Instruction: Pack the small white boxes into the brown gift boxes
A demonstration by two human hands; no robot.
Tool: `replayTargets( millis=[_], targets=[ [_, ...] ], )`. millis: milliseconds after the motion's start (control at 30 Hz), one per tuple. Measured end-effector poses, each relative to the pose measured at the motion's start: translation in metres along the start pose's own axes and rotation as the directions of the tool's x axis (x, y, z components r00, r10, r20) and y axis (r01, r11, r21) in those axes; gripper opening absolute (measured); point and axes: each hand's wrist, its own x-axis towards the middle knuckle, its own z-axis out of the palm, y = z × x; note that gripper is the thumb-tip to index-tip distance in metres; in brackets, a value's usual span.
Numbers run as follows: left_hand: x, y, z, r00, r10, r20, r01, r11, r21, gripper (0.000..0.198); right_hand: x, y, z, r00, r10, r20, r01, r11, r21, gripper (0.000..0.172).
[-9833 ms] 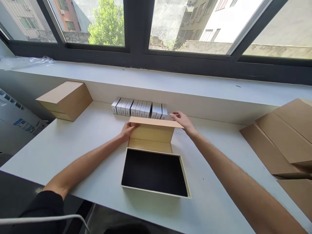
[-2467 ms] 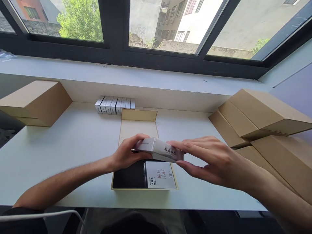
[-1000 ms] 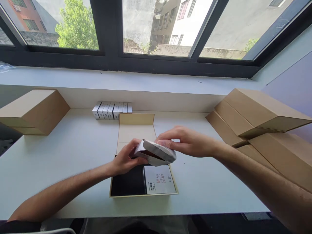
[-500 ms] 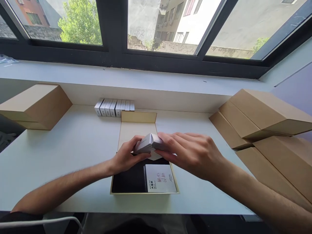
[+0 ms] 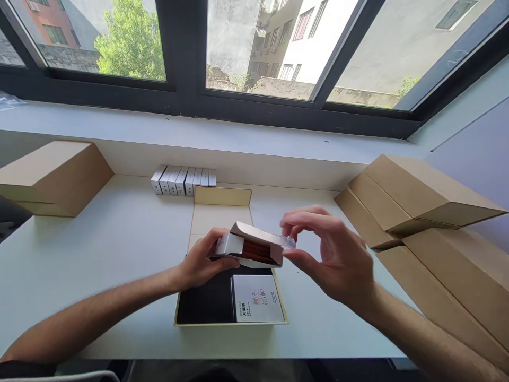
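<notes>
My left hand (image 5: pixel 201 261) grips a small white carton (image 5: pixel 250 247) by its left end, above an open tan gift box (image 5: pixel 186 321) with a black lining. The carton's side flap stands open and reddish contents show inside. My right hand (image 5: pixel 332 253) pinches the carton's right end and flap with thumb and fingertips. A second white carton (image 5: pixel 257 305) with printed characters lies flat in the gift box's right half. The gift box's lid (image 5: pixel 221 212) lies folded back toward the window.
A row of several small white cartons (image 5: pixel 182 181) stands against the back ledge. Closed tan boxes lean in a stack at the right (image 5: pixel 421 204). Another tan box (image 5: pixel 53 176) sits at the far left. The white table's front edge (image 5: pixel 238 356) runs just below the gift box.
The carton's side flap has come open, showing red inside. My right hand has shifted from covering the carton's top to pinching its right end.
</notes>
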Motion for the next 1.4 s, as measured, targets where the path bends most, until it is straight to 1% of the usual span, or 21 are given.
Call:
replayTargets(
  millis=[33, 67, 100, 133, 167, 200, 233, 300, 367, 433, 567, 633, 700, 733, 800, 900, 1067, 1167, 1233, 1300, 1400],
  targets=[
    [0.000, 0.000, 0.000, 1.000, -0.013, 0.000, 0.013, 1.000, -0.022, 0.041, -0.005, -0.001, -0.001, 0.994, -0.096, -0.051, 0.093, 0.993, -0.069, 0.024],
    [0.001, -0.001, 0.000, 1.000, -0.024, 0.002, 0.024, 0.999, -0.048, 0.041, -0.010, -0.003, -0.002, 0.980, -0.188, -0.070, 0.175, 0.972, -0.160, 0.021],
    [0.001, -0.001, 0.000, 0.999, -0.032, 0.005, 0.033, 0.997, -0.075, 0.041, -0.015, -0.004, -0.003, 0.962, -0.267, -0.053, 0.244, 0.934, -0.261, 0.017],
    [0.001, -0.001, 0.001, 0.999, -0.039, 0.010, 0.040, 0.995, -0.096, 0.041, -0.019, -0.005, -0.003, 0.947, -0.320, -0.008, 0.297, 0.887, -0.354, 0.013],
    [0.000, 0.000, 0.002, 0.999, -0.046, 0.014, 0.047, 0.993, -0.110, 0.040, -0.022, -0.006, -0.003, 0.940, -0.337, 0.049, 0.325, 0.845, -0.425, 0.011],
    [0.000, 0.000, 0.003, 0.999, -0.052, 0.015, 0.053, 0.992, -0.119, 0.040, -0.025, -0.006, -0.002, 0.942, -0.321, 0.096, 0.326, 0.818, -0.474, 0.011],
    [-0.001, 0.001, 0.003, 0.998, -0.055, 0.012, 0.056, 0.991, -0.121, 0.041, -0.026, -0.006, -0.001, 0.950, -0.285, 0.127, 0.309, 0.808, -0.502, 0.012],
    [-0.001, 0.003, 0.004, 0.998, -0.062, 0.003, 0.062, 0.992, -0.110, 0.042, -0.027, -0.006, 0.001, 0.968, -0.213, 0.135, 0.252, 0.822, -0.510, 0.021],
    [-0.002, 0.004, 0.004, 0.997, -0.076, -0.018, 0.074, 0.993, -0.087, 0.042, -0.024, -0.007, 0.002, 0.982, -0.147, 0.120, 0.187, 0.857, -0.480, 0.030],
    [-0.002, 0.006, 0.003, 0.995, -0.089, -0.039, 0.086, 0.994, -0.066, 0.044, -0.022, -0.009, 0.001, 0.989, -0.095, 0.109, 0.133, 0.895, -0.425, 0.036],
    [-0.001, 0.011, 0.001, 0.995, -0.094, -0.030, 0.093, 0.995, -0.036, 0.045, -0.024, -0.014, 0.000, 0.991, -0.036, 0.133, 0.066, 0.971, -0.232, 0.034],
    [-0.001, 0.013, 0.003, 0.996, -0.085, -0.016, 0.084, 0.996, -0.037, 0.044, -0.030, -0.014, 0.002, 0.989, -0.007, 0.146, 0.034, 0.983, -0.182, 0.037],
    [-0.003, 0.014, 0.005, 0.998, -0.062, -0.010, 0.061, 0.996, -0.065, 0.044, -0.037, -0.012, 0.007, 0.990, -0.001, 0.138, 0.024, 0.985, -0.170, 0.045],
    [-0.004, 0.015, 0.007, 0.999, -0.045, -0.015, 0.044, 0.996, -0.080, 0.043, -0.040, -0.011, 0.010, 0.993, -0.009, 0.119, 0.027, 0.989, -0.149, 0.049],
    [-0.006, 0.016, 0.009, 0.999, -0.017, -0.028, 0.014, 0.996, -0.087, 0.041, -0.046, -0.009, 0.016, 0.999, -0.028, 0.044, 0.031, 0.998, -0.051, 0.057],
    [-0.010, 0.019, 0.010, 0.999, -0.014, -0.028, 0.011, 0.996, -0.085, 0.037, -0.050, -0.008, 0.025, 0.998, -0.019, -0.062, 0.024, 0.997, 0.074, 0.064],
    [-0.012, 0.022, 0.008, 0.999, -0.040, 0.000, 0.040, 0.992, -0.118, 0.032, -0.046, -0.012, 0.032, 0.995, -0.015, -0.099, 0.024, 0.996, 0.085, 0.057],
    [-0.014, 0.020, 0.009, 1.000, -0.028, -0.002, 0.027, 0.991, -0.131, 0.035, -0.042, -0.018, 0.039, 0.988, 0.070, -0.139, -0.044, 0.983, 0.179, 0.047],
    [-0.015, 0.019, 0.011, 0.999, -0.031, 0.008, 0.032, 0.989, -0.146, 0.038, -0.041, -0.023, 0.043, 0.982, 0.132, -0.137, -0.099, 0.969, 0.226, 0.037],
    [-0.017, 0.018, 0.013, 0.999, -0.049, 0.024, 0.052, 0.985, -0.165, 0.039, -0.040, -0.028, 0.048, 0.980, 0.160, -0.118, -0.128, 0.961, 0.244, 0.029],
    [-0.018, 0.018, 0.014, 0.997, -0.066, 0.043, 0.073, 0.981, -0.182, 0.037, -0.038, -0.029, 0.051, 0.979, 0.174, -0.105, -0.142, 0.956, 0.258, 0.031]
  ],
)
